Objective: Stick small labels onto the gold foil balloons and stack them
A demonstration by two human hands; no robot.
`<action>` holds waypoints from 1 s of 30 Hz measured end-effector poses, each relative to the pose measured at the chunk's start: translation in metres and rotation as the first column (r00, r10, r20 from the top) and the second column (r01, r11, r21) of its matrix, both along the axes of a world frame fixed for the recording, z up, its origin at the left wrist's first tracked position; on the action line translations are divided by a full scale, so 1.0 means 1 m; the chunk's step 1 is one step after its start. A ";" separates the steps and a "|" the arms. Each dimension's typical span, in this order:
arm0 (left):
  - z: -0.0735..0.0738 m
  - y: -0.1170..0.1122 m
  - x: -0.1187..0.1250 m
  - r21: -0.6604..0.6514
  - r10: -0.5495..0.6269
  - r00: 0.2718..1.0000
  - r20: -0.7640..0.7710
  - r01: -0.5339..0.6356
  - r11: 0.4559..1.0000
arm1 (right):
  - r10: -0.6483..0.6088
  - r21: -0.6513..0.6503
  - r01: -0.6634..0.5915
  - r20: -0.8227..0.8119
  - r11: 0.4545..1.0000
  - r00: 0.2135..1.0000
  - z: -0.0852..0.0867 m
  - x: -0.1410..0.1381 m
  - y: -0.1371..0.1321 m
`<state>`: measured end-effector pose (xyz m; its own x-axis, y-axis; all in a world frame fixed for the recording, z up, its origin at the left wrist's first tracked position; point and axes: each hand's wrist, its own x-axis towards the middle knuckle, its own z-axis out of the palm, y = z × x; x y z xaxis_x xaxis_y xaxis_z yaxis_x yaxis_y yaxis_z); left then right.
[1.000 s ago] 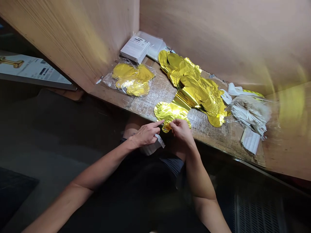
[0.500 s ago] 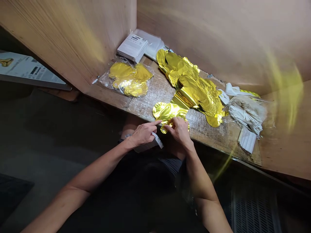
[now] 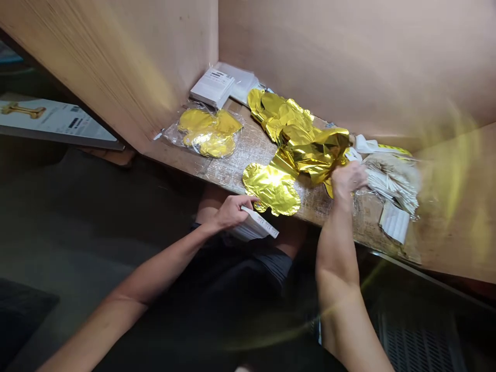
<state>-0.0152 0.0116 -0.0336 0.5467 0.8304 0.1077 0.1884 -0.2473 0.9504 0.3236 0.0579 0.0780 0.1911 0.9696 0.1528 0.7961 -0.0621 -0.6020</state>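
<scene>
At the bench's front edge, my left hand (image 3: 234, 211) is closed on a white card-like sheaf (image 3: 259, 227) with small print along its edge. Its index fingertip lies by the lower rim of a flat gold foil balloon (image 3: 271, 190), whose rounded end overhangs the edge slightly. My right hand (image 3: 349, 178) is closed on the far end of gold foil and holds it raised and creased; part of that grip is hidden. Behind this lies a pile of flat gold foil balloons (image 3: 284, 113).
A clear bag with a folded gold balloon (image 3: 211, 126) lies left, before a stack of printed white cards (image 3: 213, 87) and clear bags (image 3: 241, 82). Right are a bundle of thin white sticks (image 3: 393, 178) and a ridged white piece (image 3: 394, 222). Wooden walls (image 3: 349, 62) enclose the bench.
My right hand has moved from the balloon's near end to the right and away, lifting foil there. My left hand has stayed near the edge, and more of the white sheaf shows.
</scene>
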 end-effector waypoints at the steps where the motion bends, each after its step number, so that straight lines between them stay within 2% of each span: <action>1: 0.004 0.001 -0.002 -0.094 0.051 0.997 0.055 -0.046 0.994 | -0.040 0.040 0.040 -0.003 0.998 0.999 0.007 0.003 -0.002; 3: 0.011 0.003 -0.006 -0.238 0.134 0.982 0.130 -0.100 0.966 | -0.055 0.075 0.056 -0.016 0.996 0.998 0.009 -0.010 -0.017; 4: 0.014 0.004 -0.007 -0.277 0.166 0.974 0.155 -0.118 0.954 | -0.013 0.054 0.014 -0.028 0.998 1.000 0.005 -0.026 -0.030; 6: 0.018 0.006 -0.010 -0.305 0.213 0.960 0.183 -0.151 0.941 | 0.160 -0.065 -0.167 -0.096 0.984 0.982 -0.008 -0.065 -0.059; 7: 0.020 0.007 -0.012 -0.304 0.215 0.958 0.189 -0.151 0.941 | 0.278 -0.160 -0.310 -0.195 0.937 0.941 -0.015 -0.084 -0.073; 8: 0.022 0.008 -0.014 -0.302 0.195 0.962 0.193 -0.130 0.944 | 0.338 -0.204 -0.398 -0.275 0.894 0.900 -0.021 -0.100 -0.085; 9: 0.025 0.009 -0.018 -0.305 0.151 0.969 0.194 -0.087 0.949 | 0.371 -0.230 -0.459 -0.342 0.858 0.864 -0.025 -0.112 -0.093; 10: 0.029 0.011 -0.022 -0.309 0.077 0.979 0.187 -0.015 0.951 | 0.376 -0.235 -0.481 -0.379 0.845 0.846 -0.028 -0.119 -0.099; 13: 0.048 0.016 -0.033 -0.251 -0.170 0.981 0.093 0.188 0.949 | 0.339 -0.229 -0.444 -0.383 0.866 0.859 -0.028 -0.122 -0.104; 14: 0.055 0.017 -0.034 -0.183 -0.197 0.980 0.034 0.200 0.963 | 0.337 -0.235 -0.444 -0.385 0.865 0.859 -0.027 -0.120 -0.103; 16: 0.067 0.019 -0.032 -0.022 -0.169 0.982 -0.087 0.168 0.986 | 0.343 -0.246 -0.459 -0.398 0.853 0.851 -0.024 -0.115 -0.102; 18: 0.072 0.020 -0.024 0.011 -0.167 0.976 -0.140 0.170 0.985 | 0.357 -0.253 -0.485 -0.420 0.837 0.835 -0.023 -0.113 -0.103; 21: 0.068 0.021 -0.012 -0.137 -0.208 0.976 -0.067 0.198 0.971 | 0.373 -0.268 -0.515 -0.438 0.814 0.818 -0.023 -0.113 -0.105; 23: 0.062 0.021 -0.008 -0.193 -0.168 0.986 -0.016 0.162 0.968 | 0.378 -0.267 -0.505 -0.410 0.821 0.830 -0.024 -0.113 -0.107; 26: 0.055 0.020 -0.005 -0.212 -0.100 0.995 -0.004 0.097 0.972 | 0.369 -0.209 -0.435 -0.291 0.876 0.883 -0.028 -0.116 -0.109; 30: 0.052 0.018 -0.004 -0.235 -0.077 0.997 0.003 0.076 0.969 | 0.378 -0.039 -0.381 -0.059 0.924 0.924 -0.043 -0.120 -0.111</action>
